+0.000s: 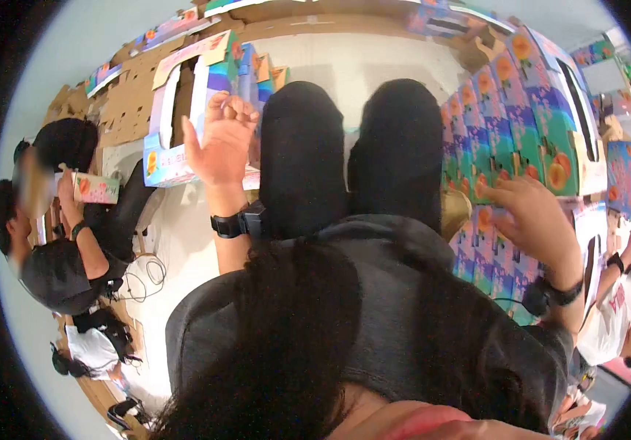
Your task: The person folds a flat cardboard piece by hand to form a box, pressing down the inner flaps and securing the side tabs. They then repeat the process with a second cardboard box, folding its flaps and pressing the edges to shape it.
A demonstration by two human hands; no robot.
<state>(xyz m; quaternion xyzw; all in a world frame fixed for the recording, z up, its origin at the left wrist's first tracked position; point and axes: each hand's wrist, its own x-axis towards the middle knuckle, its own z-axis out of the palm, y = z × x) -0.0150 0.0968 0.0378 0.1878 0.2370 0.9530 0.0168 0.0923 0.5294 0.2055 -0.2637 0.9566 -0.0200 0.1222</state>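
Printed cardboard in purple, blue and green, marked with orange fruit, makes up the row of flat cartons [510,110] stacked on edge at the person's right side, and the right hand [532,220] rests on the nearer end of that row, palm down with the fingers spread loosely over the carton edges, not closed around any one of them. A black wrist strap [557,293] sits just behind that hand. On the other side, the left hand [220,147] is raised and open, fingers slightly curled, holding nothing; it hovers just in front of a folded-up box [183,117] of the same print with a long window cut in its face, which stands on the pale floor [176,242] beside the left knee. Whether the fingertips touch that box cannot be told. A second black strap [231,224] wraps the left wrist. Between the two hands lie the person's legs in black trousers [352,154], stretched forward over the floor, with a grey top below them in view. Plain brown cardboard sheets [128,110] lie further off at the upper left. To the left a seated person in dark clothes [66,257] holds a small printed box [97,188], and at the right edge another person in a white shirt [609,323] is seated.
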